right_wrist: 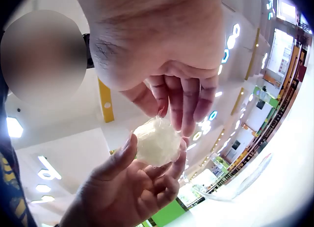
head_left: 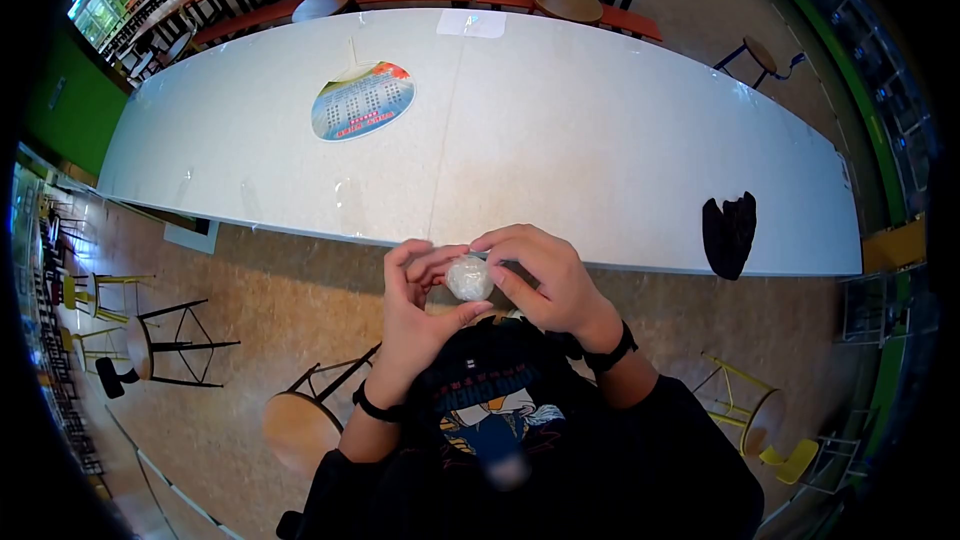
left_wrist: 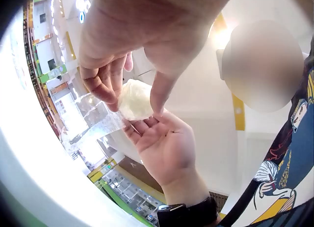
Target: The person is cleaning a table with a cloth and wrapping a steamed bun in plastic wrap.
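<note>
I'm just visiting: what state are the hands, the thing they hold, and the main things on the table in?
Whitish ball: film-wrapped, held off the table.
Left hand: thumb and fingers around the whitish ball.
Right hand: thumb and fingertips on the whitish ball.
Printed card: flat, print up.
White sheet: flat, far edge.
Dark item: lying at near edge; unclear what.

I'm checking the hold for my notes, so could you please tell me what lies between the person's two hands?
A round, whitish ball lies between the left hand and the right hand, as the head view shows.
</note>
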`<action>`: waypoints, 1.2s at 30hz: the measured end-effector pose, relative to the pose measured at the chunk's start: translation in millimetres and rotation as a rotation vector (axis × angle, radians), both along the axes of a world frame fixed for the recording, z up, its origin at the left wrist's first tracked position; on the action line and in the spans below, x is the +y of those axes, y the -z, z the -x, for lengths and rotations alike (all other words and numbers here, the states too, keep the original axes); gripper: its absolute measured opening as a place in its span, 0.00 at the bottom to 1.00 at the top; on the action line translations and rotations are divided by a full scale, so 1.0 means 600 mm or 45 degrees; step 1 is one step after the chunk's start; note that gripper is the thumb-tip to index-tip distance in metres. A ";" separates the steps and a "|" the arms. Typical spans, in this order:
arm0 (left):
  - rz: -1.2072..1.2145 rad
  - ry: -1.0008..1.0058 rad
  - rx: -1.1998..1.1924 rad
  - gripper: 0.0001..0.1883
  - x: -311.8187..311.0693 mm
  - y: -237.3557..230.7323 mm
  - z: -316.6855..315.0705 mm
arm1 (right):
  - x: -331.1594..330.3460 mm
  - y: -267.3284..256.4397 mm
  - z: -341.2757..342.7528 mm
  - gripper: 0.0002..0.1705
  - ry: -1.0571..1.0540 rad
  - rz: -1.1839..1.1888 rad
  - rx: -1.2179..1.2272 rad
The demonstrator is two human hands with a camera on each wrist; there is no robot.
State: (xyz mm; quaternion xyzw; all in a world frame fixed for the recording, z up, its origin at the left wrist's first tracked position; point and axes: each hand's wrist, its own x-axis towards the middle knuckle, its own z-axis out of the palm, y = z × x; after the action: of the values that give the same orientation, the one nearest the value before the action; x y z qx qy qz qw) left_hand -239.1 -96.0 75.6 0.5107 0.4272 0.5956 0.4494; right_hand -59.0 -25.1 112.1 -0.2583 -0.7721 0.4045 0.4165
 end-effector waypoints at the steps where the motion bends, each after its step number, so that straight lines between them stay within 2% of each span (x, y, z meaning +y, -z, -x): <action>1: 0.036 -0.032 -0.074 0.41 -0.001 -0.012 -0.006 | -0.001 0.001 -0.002 0.05 -0.001 -0.092 -0.066; 3: 0.074 -0.067 -0.150 0.43 -0.002 -0.023 -0.009 | -0.004 0.003 -0.004 0.04 0.006 -0.128 -0.087; 5: 0.091 -0.100 0.089 0.41 -0.004 -0.026 -0.005 | -0.006 0.009 -0.004 0.05 0.012 -0.163 -0.109; 6: 0.091 -0.101 0.089 0.41 -0.004 -0.023 -0.003 | -0.006 0.014 -0.004 0.07 -0.018 -0.169 -0.097; 8: 0.033 -0.212 0.416 0.38 -0.006 -0.017 0.002 | -0.011 0.012 -0.002 0.10 -0.048 -0.174 -0.087; 9: 0.033 -0.212 0.415 0.38 -0.006 -0.018 0.002 | -0.017 0.002 0.003 0.15 -0.030 -0.057 -0.027; 10: -0.085 -0.268 0.539 0.36 -0.006 -0.020 0.002 | -0.021 -0.003 0.008 0.19 -0.011 0.061 0.032; 11: -0.205 -0.323 0.663 0.34 -0.005 -0.021 0.002 | -0.021 -0.001 0.012 0.19 -0.011 0.060 0.032; 13: -0.305 -0.349 0.714 0.34 -0.006 -0.016 0.003 | -0.020 0.007 0.017 0.28 0.011 -0.151 -0.010; 16: -0.442 -0.383 0.797 0.34 -0.006 -0.017 0.002 | -0.019 0.021 0.014 0.29 -0.119 -0.190 -0.034; 20: -0.496 -0.394 0.842 0.33 -0.009 -0.018 0.002 | -0.021 0.019 0.012 0.27 -0.093 -0.294 -0.076; 24: -0.479 -0.306 0.713 0.32 -0.004 -0.015 0.000 | -0.012 0.029 0.005 0.27 0.025 -0.400 -0.075; 26: -0.197 -0.121 0.231 0.26 -0.008 -0.010 0.000 | -0.007 0.033 0.001 0.27 0.035 -0.427 -0.113; 27: -0.199 -0.125 0.229 0.26 -0.011 -0.014 0.001 | -0.005 0.034 0.001 0.24 0.021 -0.453 -0.117; 29: 0.145 0.000 -0.420 0.21 -0.018 -0.028 0.011 | -0.005 0.034 0.000 0.22 0.004 -0.480 -0.124; 31: 0.150 0.003 -0.382 0.19 -0.015 -0.027 0.032 | -0.011 0.033 -0.002 0.23 -0.048 -0.382 -0.114; 33: 0.186 0.048 -0.149 0.18 -0.012 -0.032 0.051 | -0.015 0.035 -0.005 0.23 -0.075 -0.315 -0.115; 35: 0.192 -0.040 -0.074 0.16 -0.011 -0.039 0.065 | -0.013 0.046 -0.017 0.23 -0.103 -0.243 -0.122; 36: 0.208 -0.167 0.026 0.14 -0.014 -0.040 0.088 | -0.008 0.060 -0.028 0.21 0.052 0.004 0.011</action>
State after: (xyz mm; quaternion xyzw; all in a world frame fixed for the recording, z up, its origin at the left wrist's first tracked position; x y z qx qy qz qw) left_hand -291.9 -104.5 99.4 0.4495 0.5113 0.5816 0.4452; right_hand -42.2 -29.8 76.3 -0.2730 -0.7642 0.3984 0.4275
